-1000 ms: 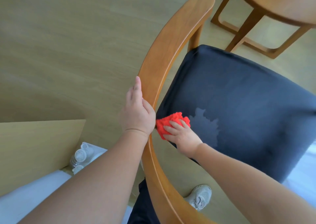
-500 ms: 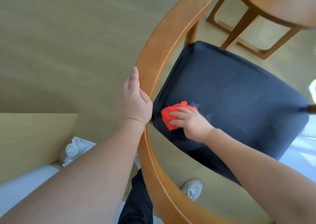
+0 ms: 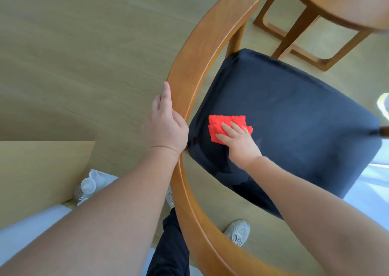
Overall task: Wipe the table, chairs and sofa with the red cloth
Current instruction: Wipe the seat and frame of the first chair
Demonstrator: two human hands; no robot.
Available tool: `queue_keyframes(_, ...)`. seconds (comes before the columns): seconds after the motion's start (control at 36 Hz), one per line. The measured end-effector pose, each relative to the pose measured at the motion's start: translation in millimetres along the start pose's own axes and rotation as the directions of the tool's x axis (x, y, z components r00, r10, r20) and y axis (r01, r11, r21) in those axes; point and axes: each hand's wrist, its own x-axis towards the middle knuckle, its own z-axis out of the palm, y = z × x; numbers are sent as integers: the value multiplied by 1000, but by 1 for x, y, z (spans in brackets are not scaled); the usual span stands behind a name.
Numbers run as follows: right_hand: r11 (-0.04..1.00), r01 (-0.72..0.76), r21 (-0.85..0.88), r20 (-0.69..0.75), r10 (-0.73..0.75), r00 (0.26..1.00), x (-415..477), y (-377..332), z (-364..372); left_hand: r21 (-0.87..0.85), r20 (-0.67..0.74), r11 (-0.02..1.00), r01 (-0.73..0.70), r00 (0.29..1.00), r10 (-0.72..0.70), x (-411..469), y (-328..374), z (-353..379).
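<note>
The right hand (image 3: pixel 239 143) pressed flat, fingers spread, on the red cloth (image 3: pixel 226 127) against the chair's dark seat (image 3: pixel 294 119), just beside the left hand (image 3: pixel 167 126), which gripped the wooden backrest (image 3: pixel 202 50). Chair wiping seemed underway. Next, the cloth likely needed sweeping across the seat, away from both hands.

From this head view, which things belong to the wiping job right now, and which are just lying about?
In the job:
- folded red cloth, under the right hand
- dark blue padded chair seat
- curved wooden chair rail, held by the left hand
- round wooden table, also to wipe

Lying about:
- clear plastic bottles on the floor
- pale wooden panel
</note>
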Motion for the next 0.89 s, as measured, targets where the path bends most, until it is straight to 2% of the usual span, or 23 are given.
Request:
queue_keyframes(0.08,997,61,-47,47,-59,997,-27,-11,10,9,8,1000,15,1000,-15,1,1,-1)
queue_keyframes(0.22,955,272,-119,149,-253,956,-76,-19,29,17,5,1000,6,1000,-7,0,2,-1)
queue_keyframes(0.33,880,428,-206,349,-343,872,-102,-14,32,17,-1,1000,10,1000,-10,0,2,0)
queue_keyframes(0.42,858,483,-176,498,-345,795,-116,-4,41,24,4,1000,7,1000,-7,2,0,1)
queue_keyframes(0.53,847,526,-74,543,-408,734,-121,6,24,12,18,1000,20,1000,-20,0,-2,1)
queue_keyframes(0.56,838,540,-79,501,-435,749,-119,9,14,11,18,1000,19,1000,-19,0,-2,1)
queue_keyframes(0.61,844,527,-100,316,-475,821,-112,14,-3,3,14,1000,16,1000,-16,-1,-1,1)
queue_keyframes(0.69,889,446,-100,69,-441,895,-89,27,-26,4,12,1000,19,1000,-19,0,0,1)
queue_keyframes(0.81,971,232,-48,-122,-237,964,-49,44,-54,8,10,1000,26,1000,-26,0,0,1)
queue_keyframes(0.89,998,38,54,-216,-26,976,-27,50,-57,11,22,1000,24,999,-24,0,0,2)
